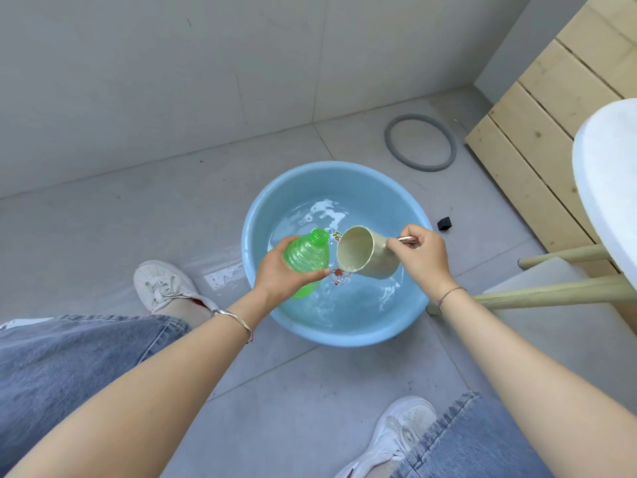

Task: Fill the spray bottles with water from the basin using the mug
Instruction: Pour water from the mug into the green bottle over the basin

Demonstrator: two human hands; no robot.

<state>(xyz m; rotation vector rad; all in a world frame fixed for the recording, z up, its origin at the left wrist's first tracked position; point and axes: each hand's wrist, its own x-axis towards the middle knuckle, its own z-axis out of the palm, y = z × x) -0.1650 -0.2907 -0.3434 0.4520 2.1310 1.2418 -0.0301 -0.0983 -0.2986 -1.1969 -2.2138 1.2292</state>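
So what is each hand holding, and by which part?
The left hand grips the green bottle round its body; the right hand holds the beige mug by its handle, both over the blue basin.

Bottle [305,257] left of mug [366,257], both over basin [261,208] (on the floor [103,236]), ring [391,146] behind, stool [606,167] right.

I see a grey tiled floor [103,236] meeting a pale grey tiled wall [138,81]. On my right are slatted wooden boards [537,132] and, in front of them, a white rounded top [606,174] on pale wooden legs [551,294]. A grey ring [388,141] and a small black block [444,223] lie on the floor.
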